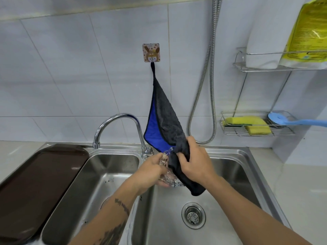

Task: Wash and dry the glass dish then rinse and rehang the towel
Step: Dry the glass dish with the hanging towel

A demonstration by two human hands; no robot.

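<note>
A small clear glass dish [169, 178] is held above the right sink basin by my left hand [150, 171], whose fingers curl round its left side. A grey and blue towel [163, 121] hangs by its loop from a square wall hook [151, 52]. My right hand [195, 164] grips the towel's lower grey corner and presses it against the dish. Most of the dish is hidden by the towel and my fingers.
A chrome tap [117, 123] arches over the divider of the steel double sink [247, 167]. A brown tray [35, 183] lies on the left. A drain strainer [193, 215] sits in the right basin. A wire rack [254, 133] holds yellow sponges and a blue brush.
</note>
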